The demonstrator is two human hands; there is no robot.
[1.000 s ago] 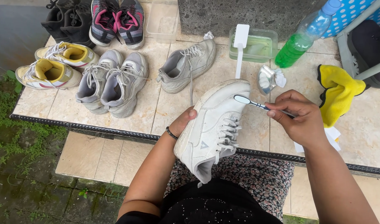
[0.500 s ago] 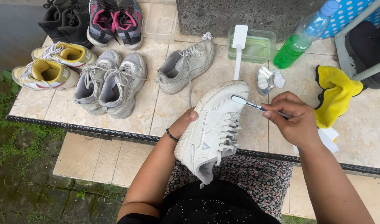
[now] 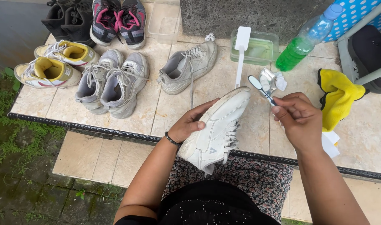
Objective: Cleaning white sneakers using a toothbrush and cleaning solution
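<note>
**Tiled ledge, white shoe in hand**

Beige tiles cover the ledge [image 3: 157, 112], above mossy ground. Over its edge the left hand [image 3: 190, 125] clasps a white sneaker [image 3: 217, 129]; the right hand [image 3: 298, 121] pinches a toothbrush [image 3: 261, 89] just beside its toe. Behind stand a grey sneaker [image 3: 186, 68], a green bottle [image 3: 302, 41], and a yellow cloth [image 3: 336, 98].

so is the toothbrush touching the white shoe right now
No, the toothbrush in the right hand is lifted clear of the white shoe, which the left hand holds.
</note>
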